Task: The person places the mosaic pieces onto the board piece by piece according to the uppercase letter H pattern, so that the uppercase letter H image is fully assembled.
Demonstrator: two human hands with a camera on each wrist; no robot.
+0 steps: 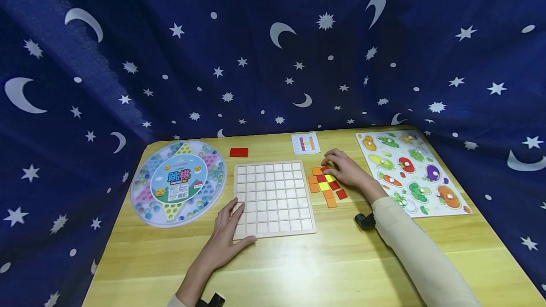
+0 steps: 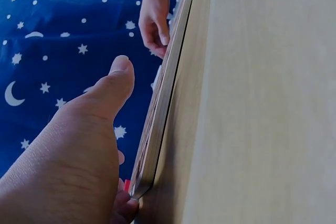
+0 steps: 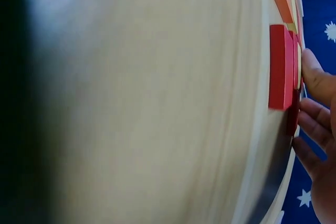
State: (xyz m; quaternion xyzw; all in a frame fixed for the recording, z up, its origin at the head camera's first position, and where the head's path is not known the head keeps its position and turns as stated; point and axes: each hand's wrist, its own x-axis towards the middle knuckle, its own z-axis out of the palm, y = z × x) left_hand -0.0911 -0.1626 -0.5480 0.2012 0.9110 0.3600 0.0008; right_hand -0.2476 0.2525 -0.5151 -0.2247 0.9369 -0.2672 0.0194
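A square wooden grid board (image 1: pixel 273 198) lies in the middle of the table, its cells bare. My left hand (image 1: pixel 222 240) rests at its lower left corner, fingers stretched along the left side and thumb by the front edge. Just right of the board is a loose cluster of small square tiles: orange tiles (image 1: pixel 330 202), yellow tiles (image 1: pixel 324 186) and red tiles (image 1: pixel 341 194). Over the back of this cluster is my right hand (image 1: pixel 347 169), fingertips at red and yellow tiles. In the right wrist view its thumb and fingers (image 3: pixel 314 74) are spread beside the tiles.
Behind the board lie a red block (image 1: pixel 239 152) and a small card (image 1: pixel 306 143) printed with a coloured grid pattern. A round Chinese checkers set (image 1: pixel 181 179) with marbles stands at left. At right is a vegetable puzzle board (image 1: pixel 435 206). A starry curtain (image 1: pixel 256 51) borders the table.
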